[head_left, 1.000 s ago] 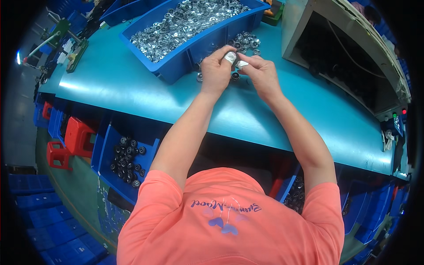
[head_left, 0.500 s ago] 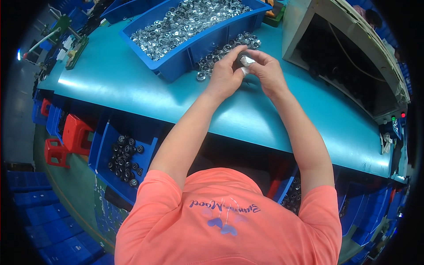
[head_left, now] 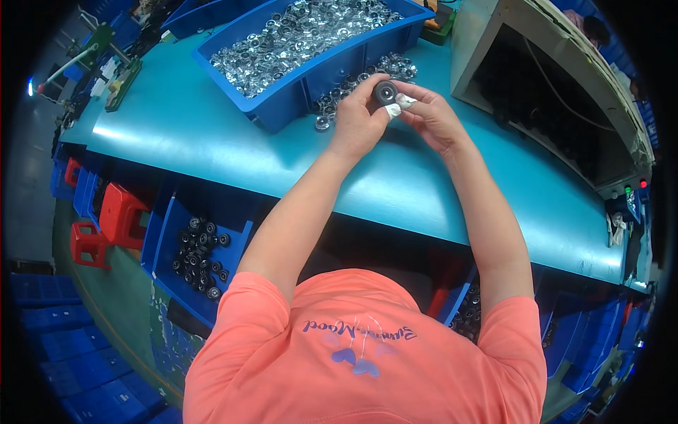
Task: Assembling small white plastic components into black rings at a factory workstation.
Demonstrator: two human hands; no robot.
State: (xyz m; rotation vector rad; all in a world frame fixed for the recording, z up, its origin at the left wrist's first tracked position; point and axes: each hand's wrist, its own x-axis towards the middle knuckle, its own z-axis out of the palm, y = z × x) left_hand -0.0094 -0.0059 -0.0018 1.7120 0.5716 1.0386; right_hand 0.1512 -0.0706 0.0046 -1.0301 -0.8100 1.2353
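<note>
A small black wheel (head_left: 385, 92) with a shiny hub is held up between my two hands, its round face turned toward me. My left hand (head_left: 358, 120) grips it from the left with thumb and fingers. On its right side, my right hand (head_left: 433, 119) pinches at the wheel's edge. White wrapping covers both thumb tips. Just beyond my hands, a pile of shiny clear and metallic hubs (head_left: 343, 93) lies on the teal table (head_left: 282, 160), against a blue bin (head_left: 275, 109) heaped with more of them.
At the right stands a beige box-shaped machine (head_left: 487, 18) with a dark opening. Below the table's left part, a blue crate (head_left: 159, 240) holds several black wheels (head_left: 201, 254). Red stools (head_left: 121, 215) stand on the floor at left. A green metal fixture (head_left: 123, 85) sits at the table's far left.
The wheel has turned so its hub face now shows. My right hand has shifted slightly right and down, its fingers loosened around the wheel. My left hand stays nearly in place.
</note>
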